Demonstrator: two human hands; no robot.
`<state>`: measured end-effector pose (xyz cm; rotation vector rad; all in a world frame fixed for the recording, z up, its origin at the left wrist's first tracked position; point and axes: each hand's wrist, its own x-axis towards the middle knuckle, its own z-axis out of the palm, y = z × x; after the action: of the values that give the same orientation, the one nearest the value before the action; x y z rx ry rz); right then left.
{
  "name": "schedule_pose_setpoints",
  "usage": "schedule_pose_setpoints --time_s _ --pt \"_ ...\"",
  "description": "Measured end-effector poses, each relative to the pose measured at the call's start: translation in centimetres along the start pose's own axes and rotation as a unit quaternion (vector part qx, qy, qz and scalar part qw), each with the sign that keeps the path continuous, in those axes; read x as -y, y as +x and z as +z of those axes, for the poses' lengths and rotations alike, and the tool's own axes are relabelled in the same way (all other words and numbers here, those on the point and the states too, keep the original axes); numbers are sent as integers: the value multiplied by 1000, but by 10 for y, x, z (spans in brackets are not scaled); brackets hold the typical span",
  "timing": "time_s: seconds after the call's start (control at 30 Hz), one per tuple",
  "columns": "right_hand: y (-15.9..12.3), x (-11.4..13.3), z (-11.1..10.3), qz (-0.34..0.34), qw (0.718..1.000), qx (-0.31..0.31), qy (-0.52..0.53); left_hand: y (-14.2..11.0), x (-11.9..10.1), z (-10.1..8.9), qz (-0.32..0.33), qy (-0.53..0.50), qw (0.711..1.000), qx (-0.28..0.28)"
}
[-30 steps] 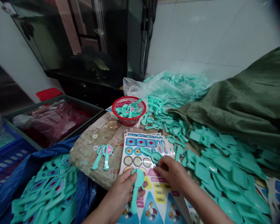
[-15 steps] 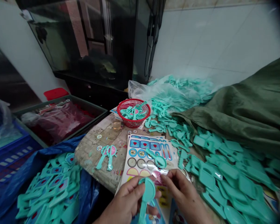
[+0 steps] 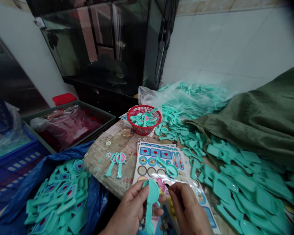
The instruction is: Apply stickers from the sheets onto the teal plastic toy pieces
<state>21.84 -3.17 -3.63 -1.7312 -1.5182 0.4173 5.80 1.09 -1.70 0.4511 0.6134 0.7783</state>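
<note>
My left hand (image 3: 134, 205) is closed around a teal plastic toy piece (image 3: 152, 192) with a rounded head and a narrow handle, its plain face turned up. To the right, my right hand (image 3: 186, 205) pinches at the edge of a pink fan-patterned sticker (image 3: 160, 185), just beside the toy's head. Both hands are over printed sticker sheets (image 3: 143, 171) with hearts, circles and thermometers. Another teal piece (image 3: 171, 169) with a round end lies on the sheets. Left of them, teal pieces with pink stickers (image 3: 121, 160) rest on the table.
Behind stands a red basket (image 3: 144, 131) of teal pieces. Teal toy parts (image 3: 245, 176) are heaped at right, beside a green cloth (image 3: 254, 101). A blue bag (image 3: 95, 195) at lower left holds stickered pieces. A fish tank (image 3: 107, 49) stands behind the table (image 3: 98, 156).
The view has shifted slightly, so the scene sits further right. The toy piece in my left hand has risen a little, and the pink sticker is now closer to its head.
</note>
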Motion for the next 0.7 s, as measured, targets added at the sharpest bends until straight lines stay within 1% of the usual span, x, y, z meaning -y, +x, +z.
schedule_pose_setpoints --time_s 0.07,0.17,0.3,0.4,0.5,0.63,0.7 --pt "0 -4 2 -17 999 6 -38 0 -1 1 1 9 1000 -20" --pt "-2 -6 5 -32 998 14 -62 1 -2 3 6 10 999 -50" --pt "-3 -7 7 -44 998 13 -51 1 -3 4 17 -8 998 -53" --pt "-3 -8 4 -47 998 12 -29 1 -4 3 19 -9 998 -59" --pt "1 -2 -2 -20 1000 14 5 -1 -6 1 10 6 999 -52" --pt "11 16 -11 60 991 90 83 -4 -7 -2 -6 7 1000 -27" --pt "15 21 -13 80 986 106 103 -5 -8 -4 -11 5 1000 -21"
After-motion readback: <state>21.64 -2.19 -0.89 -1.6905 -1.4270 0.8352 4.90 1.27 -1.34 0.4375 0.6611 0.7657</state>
